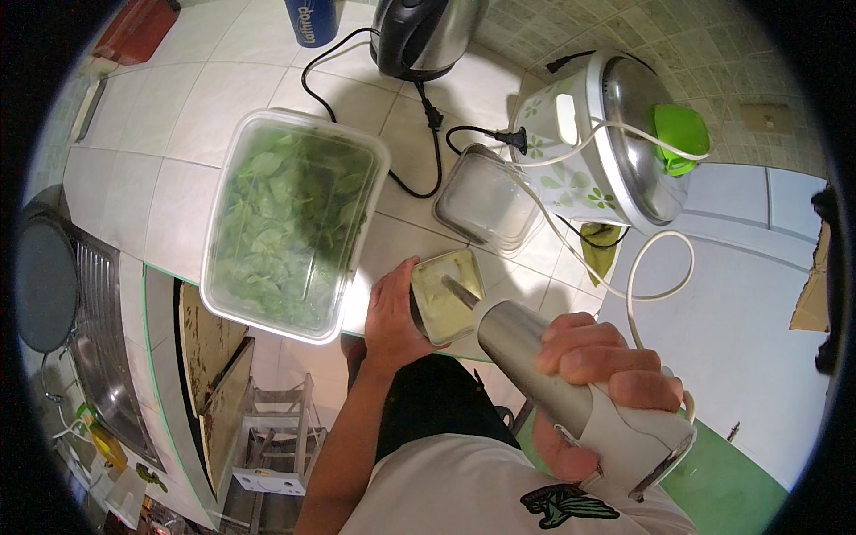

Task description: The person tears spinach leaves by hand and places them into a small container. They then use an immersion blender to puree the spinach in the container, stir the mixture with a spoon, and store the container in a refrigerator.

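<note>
My left hand [393, 321] grips the side of a small square container [416, 311] at the counter's front edge. Inside it is a pale yellow, creamy mixture [445, 321]. My right hand [602, 368] is wrapped around the grey and white body of a corded hand blender [518, 348]. The blender's metal shaft [460, 291] slants down into the mixture, which hides its lower end. To the left of my left hand stands a large lidded plastic box [208, 267], with green leaves [267, 221] showing through its clear lid.
Behind the small container lies a clear plastic container [491, 194]. A white rice cooker [562, 174] with a green-handled lid stands at right, the blender's white cord [588, 264] looping past it. An electric kettle [428, 40] and blue cup [312, 23] stand at the back; a sink [110, 374] is left.
</note>
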The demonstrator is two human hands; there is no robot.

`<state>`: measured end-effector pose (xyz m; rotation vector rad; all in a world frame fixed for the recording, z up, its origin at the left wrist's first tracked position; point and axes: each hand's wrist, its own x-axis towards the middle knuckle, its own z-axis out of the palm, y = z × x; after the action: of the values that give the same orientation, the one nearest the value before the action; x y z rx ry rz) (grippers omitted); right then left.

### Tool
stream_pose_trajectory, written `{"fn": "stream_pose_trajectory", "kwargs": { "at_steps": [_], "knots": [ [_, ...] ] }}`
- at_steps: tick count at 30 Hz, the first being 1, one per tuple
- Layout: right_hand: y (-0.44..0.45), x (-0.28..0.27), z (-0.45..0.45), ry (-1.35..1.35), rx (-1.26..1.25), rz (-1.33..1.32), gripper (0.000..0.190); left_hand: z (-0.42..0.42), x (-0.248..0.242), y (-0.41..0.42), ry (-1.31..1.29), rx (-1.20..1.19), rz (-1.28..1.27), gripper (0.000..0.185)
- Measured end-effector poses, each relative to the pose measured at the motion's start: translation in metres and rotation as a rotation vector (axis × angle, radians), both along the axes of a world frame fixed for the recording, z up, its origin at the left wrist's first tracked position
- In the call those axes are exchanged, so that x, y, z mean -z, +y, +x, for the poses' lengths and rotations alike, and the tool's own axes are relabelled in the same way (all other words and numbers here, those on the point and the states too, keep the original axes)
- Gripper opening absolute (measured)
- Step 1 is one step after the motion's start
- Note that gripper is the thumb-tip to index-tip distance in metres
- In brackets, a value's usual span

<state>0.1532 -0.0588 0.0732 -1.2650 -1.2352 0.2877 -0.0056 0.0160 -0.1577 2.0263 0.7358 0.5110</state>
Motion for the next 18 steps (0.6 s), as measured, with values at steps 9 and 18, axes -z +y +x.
{"fn": "stream_pose_trajectory", "kwargs": {
  "at_steps": [9,18],
  "knots": [
    [-0.005,-0.006,-0.006,0.112,-0.099,-0.048,0.084,0.001,0.001,-0.001,0.004,-0.005,0.012,0.137],
    [-0.013,0.000,-0.013,0.021,-0.008,-0.038,0.069,0.001,0.002,0.001,0.006,0.002,0.054,0.139]
  ]
}}
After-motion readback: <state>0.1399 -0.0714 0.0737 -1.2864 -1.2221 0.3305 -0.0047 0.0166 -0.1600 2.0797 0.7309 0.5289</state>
